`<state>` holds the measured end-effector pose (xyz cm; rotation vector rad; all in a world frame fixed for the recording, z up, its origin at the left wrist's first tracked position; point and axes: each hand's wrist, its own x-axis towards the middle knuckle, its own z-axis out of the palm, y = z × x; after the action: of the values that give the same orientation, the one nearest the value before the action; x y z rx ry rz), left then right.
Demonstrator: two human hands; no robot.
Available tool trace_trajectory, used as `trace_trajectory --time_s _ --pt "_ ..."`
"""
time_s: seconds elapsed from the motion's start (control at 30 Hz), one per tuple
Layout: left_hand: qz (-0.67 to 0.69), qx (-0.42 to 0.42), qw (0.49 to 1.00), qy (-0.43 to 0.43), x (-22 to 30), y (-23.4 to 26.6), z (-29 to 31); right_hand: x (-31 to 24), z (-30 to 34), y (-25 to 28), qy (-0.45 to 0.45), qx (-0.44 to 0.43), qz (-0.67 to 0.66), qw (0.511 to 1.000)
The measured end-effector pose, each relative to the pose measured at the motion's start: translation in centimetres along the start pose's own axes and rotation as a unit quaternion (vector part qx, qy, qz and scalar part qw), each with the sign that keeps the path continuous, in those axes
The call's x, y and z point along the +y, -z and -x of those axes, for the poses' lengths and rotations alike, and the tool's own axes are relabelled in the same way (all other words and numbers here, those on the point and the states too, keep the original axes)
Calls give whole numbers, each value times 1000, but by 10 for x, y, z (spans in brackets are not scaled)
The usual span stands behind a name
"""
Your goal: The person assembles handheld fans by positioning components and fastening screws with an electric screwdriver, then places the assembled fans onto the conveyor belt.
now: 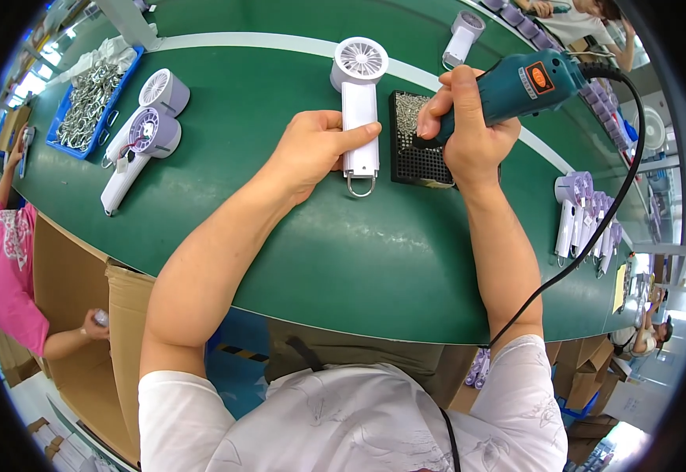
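My left hand point(315, 149) is closed round the white handle of a handheld fan point(360, 102), its round lilac head pointing away from me. A metal loop hangs from the handle's near end. In my right hand point(472, 134) is a teal electric screwdriver point(520, 85), gripped along its body with a black cable running off its back end. The tool's tip is down at a black screw tray point(421, 169), where small silver screws fill the far part of the grid. My fingers hide part of the tip.
On the left lie two fans point(150, 130) and a blue bin point(83, 102) of metal hooks. Several assembled fans point(583, 208) stand at the right; another fan point(462, 38) lies beyond the white line. A cardboard box point(71, 275) and a person in pink point(14, 267) are at left.
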<state>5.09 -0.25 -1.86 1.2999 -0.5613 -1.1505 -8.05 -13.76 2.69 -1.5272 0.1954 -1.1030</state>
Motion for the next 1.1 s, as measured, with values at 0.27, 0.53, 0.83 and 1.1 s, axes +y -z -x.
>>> trace_trajectory --time_s 0.27,0.53,0.83,1.1 --pt "-5 9 1000 6 0 -5 4 -6 3 -5 -9 -11 37 999" --pt "-37 16 999 11 -5 -4 1 -12 4 0 -7 32 -50 998" --pt "-104 5 994 15 -5 -4 1 -37 15 -8 48 -55 -198 977" --pt "-98 -6 995 14 -2 -4 2 -34 26 -19 52 -65 -170 982"
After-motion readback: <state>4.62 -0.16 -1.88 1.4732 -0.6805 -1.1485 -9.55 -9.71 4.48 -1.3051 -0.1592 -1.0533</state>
